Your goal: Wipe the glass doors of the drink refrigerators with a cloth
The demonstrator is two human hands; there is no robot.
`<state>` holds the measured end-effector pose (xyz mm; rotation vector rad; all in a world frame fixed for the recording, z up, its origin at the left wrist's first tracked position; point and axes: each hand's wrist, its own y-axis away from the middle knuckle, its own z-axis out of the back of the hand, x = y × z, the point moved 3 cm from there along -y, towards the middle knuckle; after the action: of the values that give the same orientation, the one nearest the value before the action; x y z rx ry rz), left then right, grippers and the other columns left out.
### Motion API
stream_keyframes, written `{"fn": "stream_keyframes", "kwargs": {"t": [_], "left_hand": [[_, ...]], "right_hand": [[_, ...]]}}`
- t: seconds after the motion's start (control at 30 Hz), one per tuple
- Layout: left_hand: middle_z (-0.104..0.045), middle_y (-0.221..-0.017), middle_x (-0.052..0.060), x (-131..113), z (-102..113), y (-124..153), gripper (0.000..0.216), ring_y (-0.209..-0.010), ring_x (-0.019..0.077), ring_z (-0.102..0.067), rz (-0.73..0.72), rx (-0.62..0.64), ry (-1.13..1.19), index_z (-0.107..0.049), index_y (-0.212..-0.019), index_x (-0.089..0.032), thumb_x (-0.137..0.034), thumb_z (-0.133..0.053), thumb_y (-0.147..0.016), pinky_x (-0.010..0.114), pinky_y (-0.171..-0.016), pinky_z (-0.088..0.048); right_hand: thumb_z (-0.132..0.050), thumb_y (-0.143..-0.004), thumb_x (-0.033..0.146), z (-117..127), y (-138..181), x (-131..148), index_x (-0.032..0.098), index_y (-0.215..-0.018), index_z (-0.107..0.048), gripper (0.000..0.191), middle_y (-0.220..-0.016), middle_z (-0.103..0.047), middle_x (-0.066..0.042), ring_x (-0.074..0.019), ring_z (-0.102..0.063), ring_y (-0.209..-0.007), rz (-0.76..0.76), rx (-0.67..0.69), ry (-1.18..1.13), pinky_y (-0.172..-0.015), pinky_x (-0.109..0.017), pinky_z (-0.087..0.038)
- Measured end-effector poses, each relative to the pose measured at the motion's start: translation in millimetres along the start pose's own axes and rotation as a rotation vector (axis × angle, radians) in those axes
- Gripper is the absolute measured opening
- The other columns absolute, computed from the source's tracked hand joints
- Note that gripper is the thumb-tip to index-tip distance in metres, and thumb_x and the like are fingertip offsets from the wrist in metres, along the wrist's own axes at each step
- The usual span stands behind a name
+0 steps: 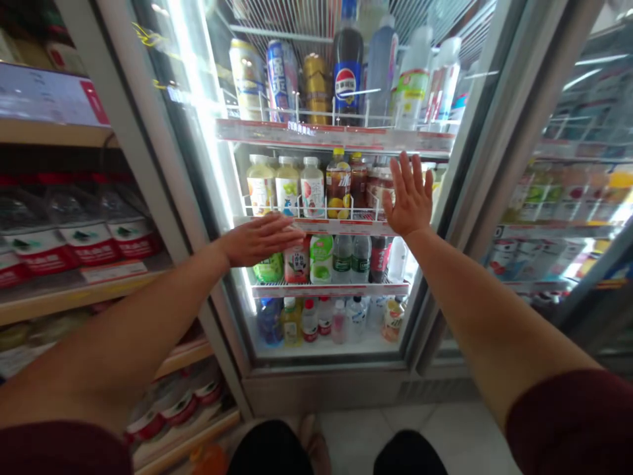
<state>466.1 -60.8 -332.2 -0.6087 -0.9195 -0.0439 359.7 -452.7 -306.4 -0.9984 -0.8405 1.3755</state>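
Both my arms reach out toward a lit drinks fridge (pixel 324 386) with stocked shelves. My left hand (pixel 262 239) is stretched flat, fingers pointing right, in front of the third shelf; it holds nothing. My right hand (pixel 409 194) is raised with fingers spread, nearest the right side of the second shelf, and is also bare. Between the hands stand a yellow-capped tea bottle (pixel 339 185) and a white-capped bottle (pixel 312 188). Below them are a red-labelled bottle (pixel 297 262) and a green-labelled bottle (pixel 321 258). Whether either hand touches the glass I cannot tell.
A cola bottle (pixel 347 72) and a gold can (pixel 317 86) stand on the top shelf. Wooden shelves (pixel 74 287) with red-labelled bottles (pixel 84 241) rise on the left. Another fridge (pixel 539 227) is on the right. My knees (pixel 270 452) are above the tiled floor (pixel 356 429).
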Motion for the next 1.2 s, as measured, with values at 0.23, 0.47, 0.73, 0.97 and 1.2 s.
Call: {"fn": "stream_keyframes", "kwargs": {"t": [0.23,0.47,0.73,0.97,1.2], "left_hand": [[-0.052,-0.169,0.005,4,4,34,0.062,-0.172,0.0341,-0.009,0.437,-0.09,-0.077,-0.037,-0.173,-0.017,-0.021,-0.041,-0.112,0.064,-0.144,-0.014],[-0.058,-0.163,0.008,-1,-2,48,0.055,-0.168,0.0283,-0.031,0.401,-0.022,-0.039,-0.049,-0.166,-0.021,-0.019,-0.042,-0.112,0.057,-0.142,-0.026],[-0.068,-0.152,0.0,1,3,43,0.047,-0.153,0.0236,-0.054,0.269,0.116,0.067,-0.061,-0.157,-0.031,-0.026,-0.047,-0.112,0.046,-0.134,-0.043],[-0.031,-0.18,0.007,34,15,4,0.064,-0.171,0.0326,-0.012,0.521,-0.101,-0.068,-0.024,-0.177,-0.017,-0.022,-0.036,-0.115,0.065,-0.142,-0.018],[-0.034,-0.179,0.003,62,17,-47,0.06,-0.17,0.0241,-0.016,0.512,-0.144,-0.073,-0.034,-0.174,-0.02,-0.021,-0.035,-0.114,0.06,-0.143,-0.017]], "right_hand": [[-0.042,-0.104,0.039,5,1,3,0.025,-0.18,-0.021,0.081,-0.185,-0.025,-0.006,-0.0351,-0.016,-0.174,-0.027,0.023,-0.014,-0.139,-0.069,-0.013],[-0.041,-0.104,0.041,2,2,0,0.022,-0.178,-0.026,0.079,-0.185,-0.026,-0.01,-0.0367,-0.016,-0.174,-0.012,-0.001,-0.031,-0.137,-0.071,-0.015],[-0.04,-0.104,0.043,3,3,0,0.021,-0.177,-0.03,0.076,-0.183,-0.03,-0.011,-0.0365,-0.02,-0.173,-0.011,-0.017,-0.036,-0.137,-0.071,-0.015],[-0.04,-0.104,0.045,3,3,-1,0.02,-0.176,-0.031,0.077,-0.183,-0.03,-0.011,-0.036,-0.021,-0.173,-0.017,-0.021,-0.046,-0.138,-0.069,-0.014],[-0.039,-0.104,0.044,1,3,-2,0.022,-0.177,-0.03,0.077,-0.183,-0.03,-0.01,-0.036,-0.019,-0.173,-0.012,-0.037,-0.032,-0.137,-0.07,-0.016]]}}
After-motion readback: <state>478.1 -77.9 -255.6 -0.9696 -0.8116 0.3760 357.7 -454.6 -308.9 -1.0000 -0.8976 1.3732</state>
